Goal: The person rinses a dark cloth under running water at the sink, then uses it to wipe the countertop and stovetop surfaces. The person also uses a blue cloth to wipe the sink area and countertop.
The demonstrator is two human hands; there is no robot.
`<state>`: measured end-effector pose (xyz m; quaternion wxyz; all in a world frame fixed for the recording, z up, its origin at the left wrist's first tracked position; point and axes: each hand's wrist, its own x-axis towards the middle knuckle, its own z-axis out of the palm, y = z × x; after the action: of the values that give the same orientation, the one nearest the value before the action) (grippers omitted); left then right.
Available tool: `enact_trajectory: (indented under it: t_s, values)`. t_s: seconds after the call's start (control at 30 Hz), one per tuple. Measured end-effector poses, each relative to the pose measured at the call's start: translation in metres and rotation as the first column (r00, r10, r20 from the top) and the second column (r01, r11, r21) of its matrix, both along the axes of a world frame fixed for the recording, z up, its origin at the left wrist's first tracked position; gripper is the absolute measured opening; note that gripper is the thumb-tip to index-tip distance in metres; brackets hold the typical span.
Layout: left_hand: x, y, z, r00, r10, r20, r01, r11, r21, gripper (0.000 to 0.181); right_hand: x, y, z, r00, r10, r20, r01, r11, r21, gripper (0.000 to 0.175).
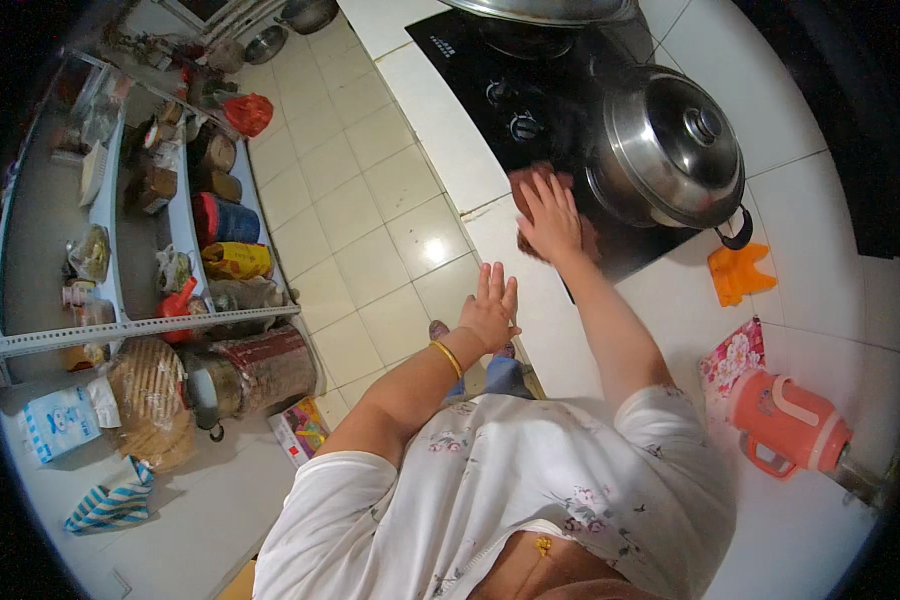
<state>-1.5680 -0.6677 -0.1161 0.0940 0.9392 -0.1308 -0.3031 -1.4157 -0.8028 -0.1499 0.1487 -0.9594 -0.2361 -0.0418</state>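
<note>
My right hand (549,217) lies spread over a brown cloth (531,180), holding it down at the near left edge of the black glass gas cooktop (645,251). Hand and cloth are slightly blurred. Just beyond them sits a large stainless steel pot (622,161) under a domed lid (664,112) with a black knob. Two control knobs (525,127) show on the cooktop's left side. My left hand (489,309), with a gold bangle (448,360) on the wrist, hovers in front of the counter with nothing in it and its fingers apart.
An orange plastic piece (740,274) and a coral-pink thermos jug (791,421) stand along the tiled wall. Another metal lid or pan (547,7) is at the cooktop's far end. Metal shelving (142,328) with jars and bags lines the left, across the tiled floor (345,247).
</note>
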Motion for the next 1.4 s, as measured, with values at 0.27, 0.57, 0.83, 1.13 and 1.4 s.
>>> enact_trajectory:
  t_s: [0.27, 0.57, 0.83, 1.13, 1.4]
  values:
    - [0.03, 0.064, -0.001, 0.938, -0.345, -0.041, 0.336, 0.93, -0.152, 0.085, -0.114, -0.07, -0.01, 0.941, -0.337, -0.034, 0.329, 0.934, -0.142, 0.063]
    - [0.06, 0.084, 0.005, 0.82, -0.561, -0.112, 0.532, 0.82, -0.213, 0.081, -0.006, 0.023, 0.0, 0.999, 0.02, -0.035, -0.025, 0.991, -0.133, 0.061]
    - [0.094, 0.105, -0.041, 0.757, -0.647, -0.094, 0.475, 0.643, -0.601, 0.06, 0.112, 0.115, -0.01, 0.999, 0.036, -0.01, -0.038, 0.987, -0.156, 0.062]
    - [0.165, 0.158, -0.05, 0.946, -0.306, -0.112, 0.04, 0.449, -0.893, 0.025, 0.228, 0.216, -0.009, 0.982, -0.188, 0.031, 0.19, 0.976, -0.108, 0.063]
    - [0.234, 0.225, -0.034, 0.955, -0.088, -0.282, -0.185, 0.567, -0.803, 0.022, 0.348, 0.262, -0.002, 0.87, -0.491, -0.039, 0.49, 0.871, -0.017, 0.063]
